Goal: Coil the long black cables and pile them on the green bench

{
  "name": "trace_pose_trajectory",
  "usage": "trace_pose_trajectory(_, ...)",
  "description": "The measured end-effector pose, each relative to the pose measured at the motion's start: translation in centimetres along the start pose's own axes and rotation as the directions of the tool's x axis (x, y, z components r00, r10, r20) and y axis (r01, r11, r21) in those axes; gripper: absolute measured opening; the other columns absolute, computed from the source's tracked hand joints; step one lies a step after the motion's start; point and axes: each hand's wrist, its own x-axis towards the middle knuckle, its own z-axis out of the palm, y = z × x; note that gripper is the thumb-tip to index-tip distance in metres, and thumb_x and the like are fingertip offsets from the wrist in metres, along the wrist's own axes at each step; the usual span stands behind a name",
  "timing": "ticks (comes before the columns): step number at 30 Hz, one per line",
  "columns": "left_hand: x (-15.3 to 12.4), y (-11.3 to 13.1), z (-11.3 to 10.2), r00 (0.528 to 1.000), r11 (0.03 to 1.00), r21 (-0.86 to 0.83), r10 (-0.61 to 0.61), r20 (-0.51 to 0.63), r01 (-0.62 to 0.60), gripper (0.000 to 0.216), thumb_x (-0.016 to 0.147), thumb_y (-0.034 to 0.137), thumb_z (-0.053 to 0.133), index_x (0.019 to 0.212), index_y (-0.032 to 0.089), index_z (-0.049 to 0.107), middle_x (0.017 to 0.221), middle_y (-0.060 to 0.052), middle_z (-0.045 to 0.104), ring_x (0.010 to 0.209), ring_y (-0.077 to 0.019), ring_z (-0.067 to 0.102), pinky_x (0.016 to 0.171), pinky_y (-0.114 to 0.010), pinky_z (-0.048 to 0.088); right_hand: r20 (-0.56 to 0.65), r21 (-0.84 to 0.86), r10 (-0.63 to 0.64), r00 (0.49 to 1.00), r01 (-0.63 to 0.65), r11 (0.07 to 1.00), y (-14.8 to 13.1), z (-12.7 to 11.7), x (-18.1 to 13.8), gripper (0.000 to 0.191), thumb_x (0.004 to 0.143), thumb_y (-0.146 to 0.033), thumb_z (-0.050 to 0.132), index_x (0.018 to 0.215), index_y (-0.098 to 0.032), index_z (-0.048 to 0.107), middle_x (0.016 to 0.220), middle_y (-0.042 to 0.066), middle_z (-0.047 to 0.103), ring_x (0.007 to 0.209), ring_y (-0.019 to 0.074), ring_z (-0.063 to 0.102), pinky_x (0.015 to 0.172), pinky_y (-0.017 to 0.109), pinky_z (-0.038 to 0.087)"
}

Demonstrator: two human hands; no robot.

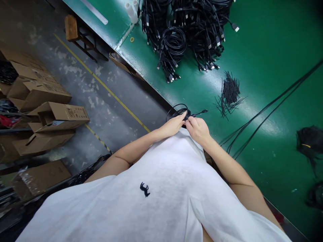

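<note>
A coiled black USB cable (180, 109) is held at the table's near edge, close to my body. My left hand (174, 125) is closed around the left side of the coil. Pinched fingers of my right hand (198, 128) meet the coil from the right; whether they also grip a thin tie there is too small to tell. One cable end with a black connector (205, 111) sticks out to the right over the green table. Beyond it lies a loose heap of short black ties (230, 90).
Large piles of coiled black cables (174, 42) sit on the green table (272, 37). Several long cables (270, 112) stretch across its right side. A dark bundle (313, 139) lies farther right. Cardboard boxes (60, 116) and a wooden stool (72, 28) stand at left.
</note>
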Motion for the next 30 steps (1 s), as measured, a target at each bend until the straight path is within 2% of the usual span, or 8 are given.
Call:
trace_pose_trajectory(3, 0.9, -0.2, -0.2, 0.995, 0.992, -0.108, -0.06, 0.075, 0.068, 0.029, 0.091, 0.016, 0.048, 0.114, 0.012, 0.065, 0.103, -0.01, 0.071, 0.1, -0.0223, 0.064, 0.091, -0.034, 0.049, 0.06, -0.171, -0.293, 0.954, 0.299, 0.939, 1.2, -0.9, 0.6, 0.037, 0.102, -0.015, 0.033, 0.111, -0.012, 0.068, 0.123, 0.016, 0.064, 0.118, 0.0258, 0.052, 0.096, 0.039, 0.037)
trace_pose_trajectory(5, 1.5, -0.1, -0.2, 0.983, 0.954, -0.266, -0.103, 0.149, 0.14, 0.02, 0.088, 0.017, 0.052, 0.103, 0.013, 0.066, 0.073, -0.002, 0.062, 0.07, -0.0154, 0.057, 0.068, -0.027, 0.046, 0.125, -0.265, -0.359, 0.925, 0.38, 0.886, 1.7, -1.4, 1.0, 0.037, 0.101, -0.013, 0.032, 0.106, -0.009, 0.069, 0.112, 0.016, 0.067, 0.108, 0.0259, 0.056, 0.092, 0.039, 0.038)
trace_pose_trajectory(7, 1.8, 0.0, -0.2, 0.969, 0.876, -0.438, -0.112, 0.219, 0.201, 0.015, 0.087, 0.018, 0.055, 0.098, 0.014, 0.065, 0.059, 0.005, 0.047, 0.054, -0.0099, 0.043, 0.054, -0.023, 0.034, 0.169, -0.315, -0.396, 0.903, 0.43, 0.846, 2.0, -1.9, 1.2, 0.037, 0.101, -0.011, 0.032, 0.104, -0.008, 0.068, 0.101, 0.015, 0.067, 0.091, 0.0236, 0.058, 0.086, 0.037, 0.04)
trace_pose_trajectory(12, 2.4, 0.0, -0.3, 0.955, 0.753, -0.611, -0.082, 0.284, 0.246, 0.005, 0.083, 0.016, 0.058, 0.079, 0.014, 0.058, 0.054, 0.006, 0.041, 0.048, -0.0063, 0.034, 0.049, -0.021, 0.026, 0.165, -0.367, -0.416, 0.894, 0.447, 0.816, 1.8, -3.0, 1.7, 0.041, 0.099, -0.008, 0.031, 0.126, 0.0, 0.06, 0.113, 0.021, 0.064, 0.095, 0.0253, 0.056, 0.082, 0.038, 0.041)
trace_pose_trajectory(18, 2.6, -0.2, -0.7, 0.957, 0.72, -0.649, -0.072, 0.281, 0.245, 0.02, 0.08, 0.025, 0.07, 0.073, 0.014, 0.054, 0.055, 0.005, 0.043, 0.048, -0.0052, 0.037, 0.048, -0.02, 0.025, 0.299, -0.411, -0.456, 0.839, 0.544, 0.732, 1.5, -4.0, 2.7, 0.042, 0.097, -0.004, 0.029, 0.101, -0.005, 0.07, 0.089, 0.014, 0.062, 0.079, 0.0235, 0.052, 0.066, 0.036, 0.035)
trace_pose_trajectory(22, 2.8, 0.1, -0.4, 0.952, 0.691, -0.673, -0.073, 0.298, 0.264, 0.021, 0.076, 0.021, 0.075, 0.089, 0.013, 0.061, 0.057, 0.006, 0.046, 0.049, -0.0056, 0.039, 0.048, -0.021, 0.026, 0.327, -0.393, -0.412, 0.85, 0.519, 0.759, 1.4, -4.5, 3.2, 0.042, 0.095, -0.001, 0.03, 0.097, -0.006, 0.071, 0.083, 0.015, 0.062, 0.076, 0.0239, 0.051, 0.063, 0.037, 0.031)
trace_pose_trajectory(26, 3.3, 0.6, 0.2, 0.961, 0.692, -0.67, -0.146, 0.234, 0.268, 0.039, 0.076, 0.008, 0.061, 0.114, 0.014, 0.06, 0.061, 0.006, 0.051, 0.051, -0.007, 0.043, 0.049, -0.021, 0.029, 0.435, -0.384, -0.275, 0.857, 0.453, 0.804, 1.0, -4.9, 4.1, 0.042, 0.091, 0.0, 0.031, 0.096, -0.003, 0.072, 0.083, 0.017, 0.065, 0.076, 0.0254, 0.055, 0.061, 0.037, 0.03)
trace_pose_trajectory(30, 4.9, 1.2, 1.3, 0.966, 0.647, -0.717, -0.16, 0.203, 0.258, 0.03, 0.071, 0.0, 0.045, 0.09, 0.012, 0.065, 0.062, 0.003, 0.054, 0.055, -0.008, 0.045, 0.055, -0.023, 0.036, 0.506, -0.357, -0.059, 0.861, 0.27, 0.894, 1.9, -5.1, 5.3, 0.034, 0.088, -0.006, 0.038, 0.092, -0.004, 0.072, 0.083, 0.02, 0.067, 0.077, 0.0264, 0.06, 0.059, 0.034, 0.03)
